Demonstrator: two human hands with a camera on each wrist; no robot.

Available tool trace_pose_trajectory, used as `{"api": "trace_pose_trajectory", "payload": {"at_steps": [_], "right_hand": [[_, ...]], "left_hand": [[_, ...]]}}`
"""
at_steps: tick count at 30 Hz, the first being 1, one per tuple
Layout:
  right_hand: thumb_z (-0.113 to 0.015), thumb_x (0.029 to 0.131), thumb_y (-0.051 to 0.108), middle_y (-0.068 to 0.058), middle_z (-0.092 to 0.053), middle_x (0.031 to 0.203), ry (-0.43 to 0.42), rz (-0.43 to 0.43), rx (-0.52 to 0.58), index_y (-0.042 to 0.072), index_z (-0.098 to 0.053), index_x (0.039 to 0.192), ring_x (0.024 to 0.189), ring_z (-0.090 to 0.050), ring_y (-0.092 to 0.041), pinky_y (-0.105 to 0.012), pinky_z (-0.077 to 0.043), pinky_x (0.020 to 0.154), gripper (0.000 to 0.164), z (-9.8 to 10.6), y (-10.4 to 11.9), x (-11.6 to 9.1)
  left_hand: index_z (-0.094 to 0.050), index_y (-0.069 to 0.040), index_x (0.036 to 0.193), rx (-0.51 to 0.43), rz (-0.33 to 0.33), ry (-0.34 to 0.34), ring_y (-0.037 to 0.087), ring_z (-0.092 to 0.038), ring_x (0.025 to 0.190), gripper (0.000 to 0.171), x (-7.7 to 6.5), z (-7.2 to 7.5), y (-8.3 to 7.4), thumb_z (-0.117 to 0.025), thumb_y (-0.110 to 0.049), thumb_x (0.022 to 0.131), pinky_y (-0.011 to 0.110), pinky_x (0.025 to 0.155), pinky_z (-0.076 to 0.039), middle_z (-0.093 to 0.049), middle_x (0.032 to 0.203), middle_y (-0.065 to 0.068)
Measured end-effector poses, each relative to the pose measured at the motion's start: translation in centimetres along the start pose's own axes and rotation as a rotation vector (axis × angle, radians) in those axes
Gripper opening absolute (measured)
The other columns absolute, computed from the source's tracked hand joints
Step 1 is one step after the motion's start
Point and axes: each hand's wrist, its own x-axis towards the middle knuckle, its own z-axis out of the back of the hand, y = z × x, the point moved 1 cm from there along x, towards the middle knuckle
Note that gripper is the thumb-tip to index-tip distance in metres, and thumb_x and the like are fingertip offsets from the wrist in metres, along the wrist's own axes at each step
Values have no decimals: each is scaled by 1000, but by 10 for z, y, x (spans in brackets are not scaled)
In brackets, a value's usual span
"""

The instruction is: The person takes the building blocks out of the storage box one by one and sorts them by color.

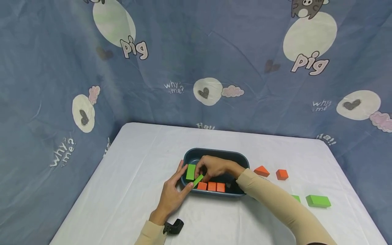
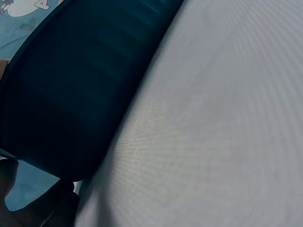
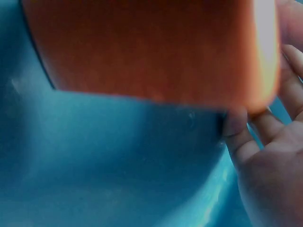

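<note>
Fingers (image 1: pixel 198 167) among blocks (image 1: pixel 211 186) in tray (image 1: pixel 218 150)

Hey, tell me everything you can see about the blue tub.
The tub is dark blue, smooth and plastic-looking, an oblong with rounded corners and an open top. It sits upright on the white cloth, holding green blocks and orange blocks. The left hand touches its left end; the right hand reaches inside, hiding part of the interior.

The dark-blue rounded tray (image 1: pixel 223 156) looks like smooth, faintly glossy plastic; the green rectangular blocks (image 1: pixel 190 172) look smooth and matt; the white tablecloth (image 1: pixel 128 190) is lightly creased fabric.
</note>
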Motion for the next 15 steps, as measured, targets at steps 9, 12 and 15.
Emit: {"api": "trace_pose_trajectory", "payload": {"at_steps": [9,12,15], "right_hand": [[-79,79,-8,9,-73,87,-39,28,-37,14,-79,96,73,-65,-7,-25,-57,67,28,3,7,-4],[-79,81,-7,9,-73,88,-41,31,-36,13,-78,98,74,-67,-8,-25,-58,68,27,7,10,-7],[-79,82,-6,8,-73,92,-61,33,-39,12,-78,100,78,-69,-11,-27,-59,70,26,12,14,-12]], "left_hand": [[-49,-3,151,9,4,2,25,-37,145,67,0,-1,-2,-78,-18,92,17,115,-26,-33,162,9],[-49,-3,151,11,1,-3,26,-37,145,67,-1,-1,-2,-78,-18,92,16,115,-25,-34,162,10],[-49,-2,151,7,2,-2,27,-37,145,67,-1,-1,-3,-77,-21,93,16,115,-25,-34,162,11]]}}
